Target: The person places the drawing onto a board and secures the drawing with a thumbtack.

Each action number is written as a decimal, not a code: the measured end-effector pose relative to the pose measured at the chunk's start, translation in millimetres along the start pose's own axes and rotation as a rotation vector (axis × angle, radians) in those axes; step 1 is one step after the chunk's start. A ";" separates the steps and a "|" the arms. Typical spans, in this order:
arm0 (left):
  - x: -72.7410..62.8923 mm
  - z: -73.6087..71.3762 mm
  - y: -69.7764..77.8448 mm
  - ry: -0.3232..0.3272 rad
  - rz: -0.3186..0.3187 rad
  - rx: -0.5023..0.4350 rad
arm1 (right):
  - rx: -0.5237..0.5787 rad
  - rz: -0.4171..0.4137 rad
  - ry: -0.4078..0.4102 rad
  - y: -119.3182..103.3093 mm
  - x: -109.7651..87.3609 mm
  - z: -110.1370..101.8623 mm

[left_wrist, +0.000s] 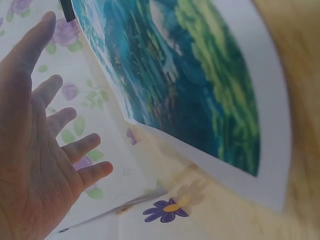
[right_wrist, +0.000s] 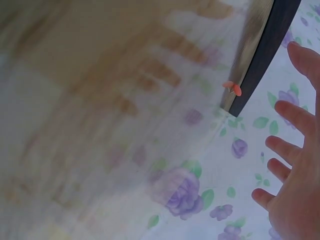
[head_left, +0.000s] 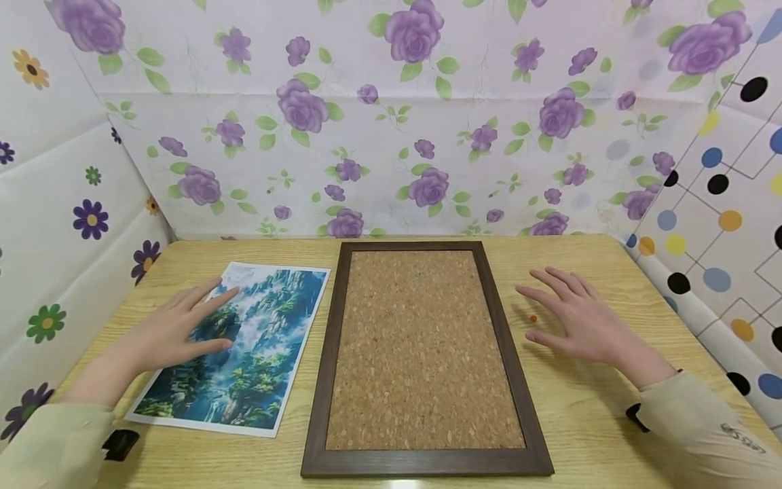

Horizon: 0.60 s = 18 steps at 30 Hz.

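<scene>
Above the left part of the tabletop (head_left: 586, 435), a left hand (head_left: 171, 331), palm down, well opened, with thumb and fingers spread, holding nothing. In the left wrist view, clear of the paper below. Directly beneath it, a picture print (head_left: 269, 353) of blue-green mountains, mist and trees, with a white border, lying flat and slightly slanted on the tabletop, partly hidden by the fingers. Over the right side, a right hand (head_left: 583, 322), equally outstretched, fingers apart, likewise with nothing in its grasp. Close to its thumb and index finger, a small orange-red piece (head_left: 533, 318) on the tabletop, perhaps a pushpin but too small to name surely. Between both hands, near the middle, a cork board (head_left: 421, 353) in a dark brown frame (head_left: 330, 353), lying flat and lengthwise, just right of the print and touching neither hand nor paper. Around the wrists, pale sleeves (head_left: 702, 428), with a dark band (head_left: 121, 445) partly showing beneath the left cuff. Behind the tabletop, a white sheet with purple roses (head_left: 427, 187); at the left, a sheet with daisy-like flowers (head_left: 91, 219); at the right, a sheet with coloured dots (head_left: 730, 221).
</scene>
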<state>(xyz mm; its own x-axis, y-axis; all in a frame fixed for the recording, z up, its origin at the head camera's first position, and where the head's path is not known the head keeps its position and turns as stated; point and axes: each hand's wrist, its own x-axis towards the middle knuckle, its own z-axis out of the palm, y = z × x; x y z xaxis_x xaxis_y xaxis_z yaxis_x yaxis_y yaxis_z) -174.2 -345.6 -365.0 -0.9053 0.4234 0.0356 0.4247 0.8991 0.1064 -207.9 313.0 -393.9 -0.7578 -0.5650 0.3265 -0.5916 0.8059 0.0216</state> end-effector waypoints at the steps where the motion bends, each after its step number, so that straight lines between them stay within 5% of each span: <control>1: -0.6 0.5 -0.9 -0.005 -0.003 -0.002 | -0.001 -0.001 -0.001 -0.1 0.1 -0.3; 18: -9.3 8.7 -8.2 -0.034 -0.071 -0.093 | 0.012 0.016 -0.053 -0.8 -2.0 -1.9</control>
<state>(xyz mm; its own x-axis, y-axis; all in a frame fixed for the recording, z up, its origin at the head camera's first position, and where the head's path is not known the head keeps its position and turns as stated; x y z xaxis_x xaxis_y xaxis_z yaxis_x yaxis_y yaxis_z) -169.2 -355.9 -374.8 -0.9313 0.3641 -0.0089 0.3552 0.9134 0.1989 -205.4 313.8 -392.9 -0.7806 -0.5609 0.2758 -0.5822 0.8130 0.0057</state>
